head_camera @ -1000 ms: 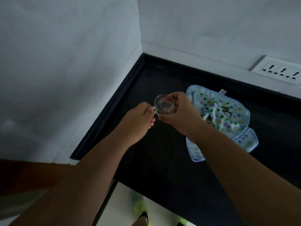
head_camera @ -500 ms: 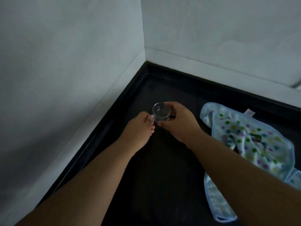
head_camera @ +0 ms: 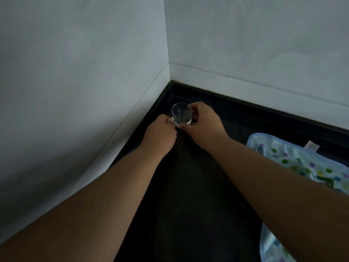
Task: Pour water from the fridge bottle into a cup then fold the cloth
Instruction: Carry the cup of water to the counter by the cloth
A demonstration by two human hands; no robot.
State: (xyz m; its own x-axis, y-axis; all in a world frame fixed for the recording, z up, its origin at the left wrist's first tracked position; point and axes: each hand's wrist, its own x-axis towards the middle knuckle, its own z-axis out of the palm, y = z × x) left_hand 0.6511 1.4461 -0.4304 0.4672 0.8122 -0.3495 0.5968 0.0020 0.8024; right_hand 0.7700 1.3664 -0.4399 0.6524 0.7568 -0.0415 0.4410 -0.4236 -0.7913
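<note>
since the earlier frame the cup (head_camera: 181, 114) and both hands had shifted farther toward the corner where the two walls met, and the cloth (head_camera: 302, 167) had slid toward the right edge of the view, now partly cut off.

the cup was clear glass, upright, positioned over the dark counter (head_camera: 188, 195) near its far left corner. whether its base touched the counter could not be determined. whether it held water could not be determined either.

the left hand (head_camera: 160, 135) was at the cup's left side, fingers curled, pinching what appeared to be the handle; the handle itself was mostly hidden by the fingers. the right hand (head_camera: 202, 123) grasped the cup body from the right, thumb on the near side and fingers wrapped around the far side. both forearms extended from the near edge of the view and converged at the cup.

the cloth lay on the counter to the right, well apart from the cup. it was light blue with multicoloured dots and a blue border, and a small white tag (head_camera: 311, 145) showed at its far edge. it was crumpled, not folded. the right forearm crossed in front of part of it.

the white walls (head_camera: 85, 63) bordered the counter on the left and far sides.
</note>
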